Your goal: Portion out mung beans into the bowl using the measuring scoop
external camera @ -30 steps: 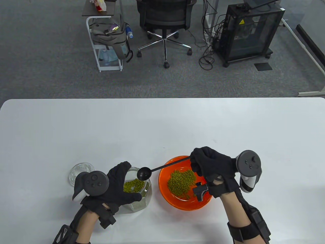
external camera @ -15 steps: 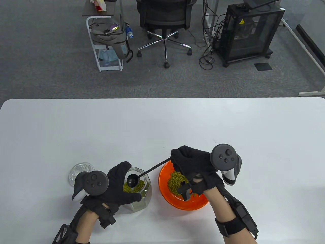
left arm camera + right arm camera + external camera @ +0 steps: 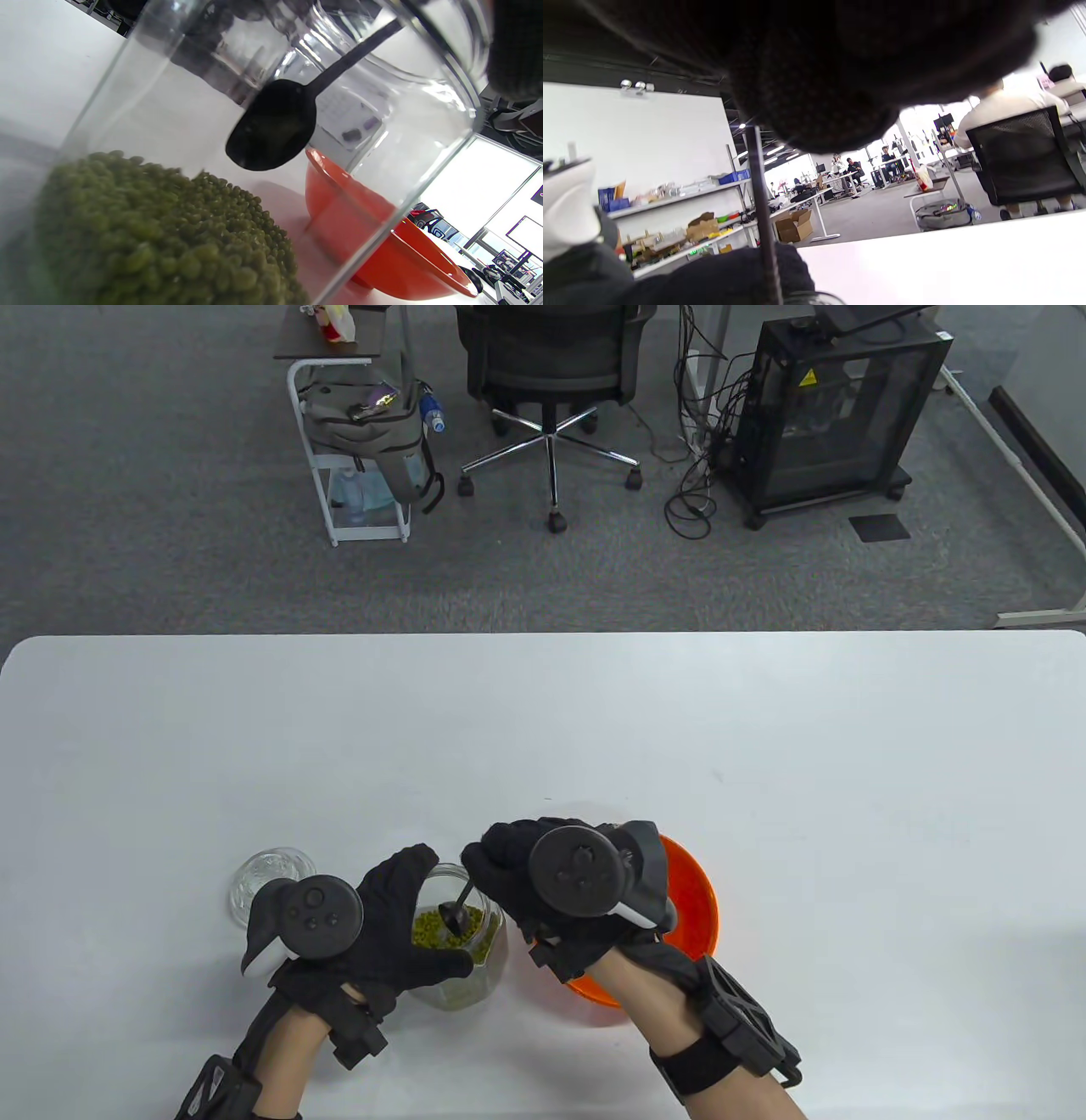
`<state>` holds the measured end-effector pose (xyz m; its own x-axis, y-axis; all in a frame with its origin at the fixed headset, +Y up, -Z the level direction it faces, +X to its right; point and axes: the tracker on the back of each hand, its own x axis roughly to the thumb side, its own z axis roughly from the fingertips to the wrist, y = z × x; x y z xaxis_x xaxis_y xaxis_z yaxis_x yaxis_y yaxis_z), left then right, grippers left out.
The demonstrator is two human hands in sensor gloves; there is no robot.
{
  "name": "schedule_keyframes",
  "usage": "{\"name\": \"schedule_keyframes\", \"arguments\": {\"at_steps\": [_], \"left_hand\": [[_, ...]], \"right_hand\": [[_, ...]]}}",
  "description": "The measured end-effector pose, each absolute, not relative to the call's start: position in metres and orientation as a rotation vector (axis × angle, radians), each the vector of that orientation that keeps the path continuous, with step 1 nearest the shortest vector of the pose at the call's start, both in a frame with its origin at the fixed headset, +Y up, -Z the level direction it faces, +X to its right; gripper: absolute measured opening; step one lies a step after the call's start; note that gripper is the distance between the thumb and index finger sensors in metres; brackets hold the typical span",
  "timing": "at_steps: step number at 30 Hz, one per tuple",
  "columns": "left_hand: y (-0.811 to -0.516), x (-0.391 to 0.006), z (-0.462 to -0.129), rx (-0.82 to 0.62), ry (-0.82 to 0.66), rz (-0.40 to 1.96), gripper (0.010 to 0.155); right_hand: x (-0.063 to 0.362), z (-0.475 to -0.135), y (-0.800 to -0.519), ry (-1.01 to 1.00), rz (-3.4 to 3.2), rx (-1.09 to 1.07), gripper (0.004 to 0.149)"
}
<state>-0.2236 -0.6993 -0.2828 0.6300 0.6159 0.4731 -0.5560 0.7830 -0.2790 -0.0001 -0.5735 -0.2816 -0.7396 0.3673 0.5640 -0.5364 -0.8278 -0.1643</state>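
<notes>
A clear glass jar [image 3: 462,937] stands upright on the desk, part-filled with green mung beans [image 3: 161,241]. A black measuring scoop [image 3: 271,127] (bowl tilted, just above the beans) dips inside. An orange bowl [image 3: 691,899] sits just beside it.

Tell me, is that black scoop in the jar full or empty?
Empty: the left wrist view shows the scoop above the mung beans, nothing in its cup.

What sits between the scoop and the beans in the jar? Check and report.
Nothing: in the left wrist view the scoop hangs inside the jar with a clear gap above the beans, not yet touching them.
</notes>
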Motion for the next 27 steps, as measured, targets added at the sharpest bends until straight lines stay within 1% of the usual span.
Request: {"name": "schedule_keyframes", "arguments": {"at_steps": [6, 11, 13, 14, 16, 19, 20, 22, 24, 25, 27], "left_hand": [[-0.699, -0.224, -0.283, -0.11, -0.583, 0.669, 0.124], [-0.699, -0.224, -0.283, -0.111, -0.583, 0.668, 0.124], [-0.699, -0.224, -0.283, -0.111, -0.583, 0.669, 0.124], [-0.699, -0.224, -0.283, -0.111, -0.583, 0.669, 0.124], [-0.699, -0.224, -0.283, -0.111, -0.583, 0.669, 0.124], [-0.699, -0.224, -0.283, -0.111, -0.584, 0.668, 0.124], [-0.699, -0.224, -0.283, -0.11, -0.584, 0.668, 0.124], [-0.699, -0.224, -0.283, -0.11, -0.583, 0.668, 0.124], [-0.699, -0.224, -0.283, -0.11, -0.583, 0.667, 0.124], [-0.699, -0.224, -0.283, -0.111, -0.584, 0.667, 0.124], [-0.699, -0.224, -0.283, -0.111, -0.584, 0.667, 0.124]], "right_hand": [[-0.023, -0.277, -0.575, -0.462, 2.645, 0.802, 0.044], [-0.029, -0.283, -0.588, -0.403, 2.679, 0.806, 0.043], [-0.027, -0.288, -0.595, -0.318, 2.643, 0.791, 0.043], [-0.023, -0.291, -0.6, -0.236, 2.573, 0.76, 0.044], [-0.015, -0.298, -0.607, -0.151, 2.487, 0.673, 0.044], [0.005, -0.309, -0.621, -0.098, 2.342, 0.5, 0.045], [0.008, -0.311, -0.626, -0.081, 2.321, 0.481, 0.044], [0.017, -0.318, -0.639, 0.034, 2.291, 0.446, 0.044], [0.024, -0.322, -0.652, 0.082, 2.165, 0.368, 0.044], [0.027, -0.325, -0.659, 0.143, 2.121, 0.341, 0.044], [0.032, -0.327, -0.667, 0.173, 2.066, 0.303, 0.045]]}}
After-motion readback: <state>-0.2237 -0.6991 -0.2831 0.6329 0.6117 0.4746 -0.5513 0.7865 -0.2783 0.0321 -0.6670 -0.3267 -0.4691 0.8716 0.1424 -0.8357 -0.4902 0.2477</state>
